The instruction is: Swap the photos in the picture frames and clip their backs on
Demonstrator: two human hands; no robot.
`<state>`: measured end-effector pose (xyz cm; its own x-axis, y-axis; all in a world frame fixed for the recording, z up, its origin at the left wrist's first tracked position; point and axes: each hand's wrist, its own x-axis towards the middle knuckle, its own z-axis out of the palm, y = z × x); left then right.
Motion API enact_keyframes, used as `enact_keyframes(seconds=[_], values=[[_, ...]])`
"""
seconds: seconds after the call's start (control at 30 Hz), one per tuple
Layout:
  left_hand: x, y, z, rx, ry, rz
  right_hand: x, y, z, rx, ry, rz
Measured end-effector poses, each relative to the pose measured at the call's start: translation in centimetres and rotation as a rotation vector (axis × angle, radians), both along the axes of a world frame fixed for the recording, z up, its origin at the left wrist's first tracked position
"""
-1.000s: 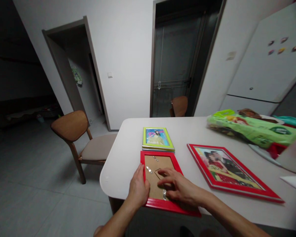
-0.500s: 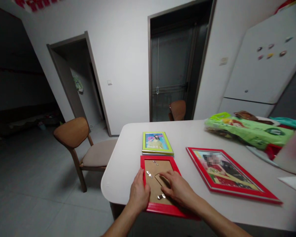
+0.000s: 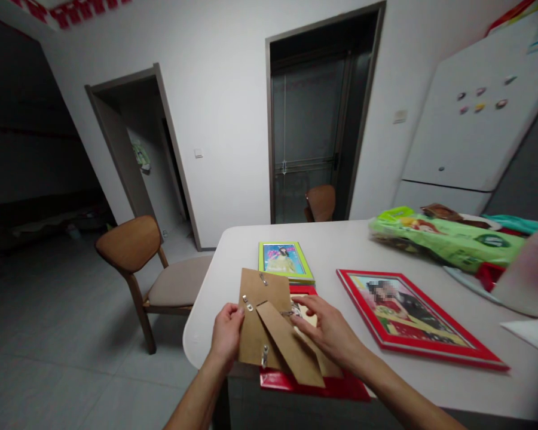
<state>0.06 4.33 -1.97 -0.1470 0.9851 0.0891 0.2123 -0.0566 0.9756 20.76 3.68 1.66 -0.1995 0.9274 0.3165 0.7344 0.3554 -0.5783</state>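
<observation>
A brown backing board [image 3: 253, 325] with metal clips is lifted and tilted above a red picture frame [image 3: 296, 385]. My left hand [image 3: 226, 334] is closed on the board's left edge, thumb on its back. From the board a stand leg [image 3: 291, 346] swings outward. My right hand [image 3: 327, 331] is by the board's right edge, thumb and fingers apart near a clip; whether its fingertips touch the board is hard to see. Part of a picture shows beneath that hand. The frame lies at the table's front edge, mostly covered by the board.
A green-framed picture [image 3: 284, 263] lies just behind. To the right lies a red-framed photo [image 3: 412, 316] on the white table [image 3: 219, 286]. Farther right are a green package [image 3: 452, 236] and a plate's rim [image 3: 468, 285]. A wooden chair [image 3: 130, 245] stands at left.
The backing board has come up out of the red frame and moved left in my left hand. Its stand leg now sticks out. My right hand has shifted slightly up and right.
</observation>
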Motion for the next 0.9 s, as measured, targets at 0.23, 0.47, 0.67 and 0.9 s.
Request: enact_keyframes(seconds=[0.23,0.47,0.67,0.9], values=[[-7.9,0.3,-1.3,-0.088,0.120,0.161,4.4,1.2,-4.3,-0.149,-0.260,-0.268],[-9.2,1.3,-2.1,-0.156,0.483,0.222,3.9,1.9,-4.4,-0.191,-0.262,-0.292],[-7.3,0.5,0.1,-0.105,0.674,0.166,4.1,0.8,-2.3,-0.506,0.518,-0.279],[5.0,-3.2,2.9,0.216,0.558,-0.246,2.6,-1.0,0.4,-0.598,1.107,-0.120]])
